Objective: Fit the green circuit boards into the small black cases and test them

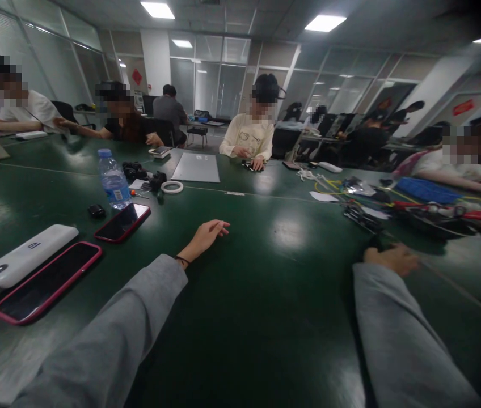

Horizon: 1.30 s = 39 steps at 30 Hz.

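My left hand (206, 235) lies out on the dark green surface (266, 294), fingers loosely spread and holding nothing. My right hand (391, 258) rests at the edge of a tangle of cables (363, 218); it is blurred, and I cannot tell whether those fingers are curled or flat. Both arms wear soft grey sleeves, and a thin dark band circles my left wrist.

The cables nearest my right hand look light, limp and springy, likely to drag their neighbours along. I judge a pinch on a single strand the safest hold.

To my left lie a red-cased phone (122, 222), a larger pink-edged phone (47, 281) and a smooth white power bank (25, 255), all slick, rigid slabs best gripped by their long edges. A thin-walled water bottle (113, 180) stands upright beyond them.
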Motion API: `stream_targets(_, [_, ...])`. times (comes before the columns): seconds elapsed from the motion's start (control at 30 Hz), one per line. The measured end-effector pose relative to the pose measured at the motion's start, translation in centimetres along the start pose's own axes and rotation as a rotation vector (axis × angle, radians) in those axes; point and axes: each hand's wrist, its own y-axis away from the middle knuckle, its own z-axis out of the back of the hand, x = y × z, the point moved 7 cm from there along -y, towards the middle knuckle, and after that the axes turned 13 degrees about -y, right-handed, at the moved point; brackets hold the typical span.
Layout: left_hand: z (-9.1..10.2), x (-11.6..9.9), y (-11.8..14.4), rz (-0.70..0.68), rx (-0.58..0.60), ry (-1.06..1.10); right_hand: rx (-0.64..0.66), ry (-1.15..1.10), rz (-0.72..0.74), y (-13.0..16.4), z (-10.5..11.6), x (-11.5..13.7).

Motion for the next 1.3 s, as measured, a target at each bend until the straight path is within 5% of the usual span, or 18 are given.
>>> stream_targets(0.03, [0.1,0.0,0.0,0.004,-0.013,-0.007,0.06,-0.011,-0.093,1.5,-1.1,1.5])
stream_targets(0.1, [0.4,0.1,0.1,0.007,-0.066,-0.046,0.175,-0.052,-0.027,4.7,-3.8,6.8])
stream_targets(0.23, [3.1,0.9,0.5,0.024,-0.374,-0.197,0.581,-0.348,0.347,13.8,-9.0,19.5])
stream_targets(0.33, [5.4,2.2,1.0,0.101,-0.575,-0.25,0.898,-0.705,0.638,22.2,-8.4,27.9])
stream_targets(0.47, [6.4,4.0,0.8,0.175,-0.571,-0.134,1.15,-1.01,0.706,29.2,-5.1,33.5])
stream_targets(0.57, [5.9,4.1,0.4,0.177,-0.485,-0.042,1.193,-1.06,0.633,30.3,-4.6,34.2])
stream_targets(0.73, [5.0,2.7,0.6,0.104,-0.371,-0.046,1.057,-1.048,0.445,28.8,-6.3,32.3])
stream_targets(1.03, [5.6,2.4,1.5,0.119,-0.377,-0.076,0.879,-0.985,0.367,28.3,-7.2,30.7])
stream_targets(1.17, [5.7,2.1,2.0,0.121,-0.386,-0.133,0.713,-0.965,0.201,26.7,-7.0,29.2])
stream_targets(1.3, [5.8,1.7,2.2,0.113,-0.433,-0.234,0.795,-0.965,0.091,26.8,-7.9,28.5])
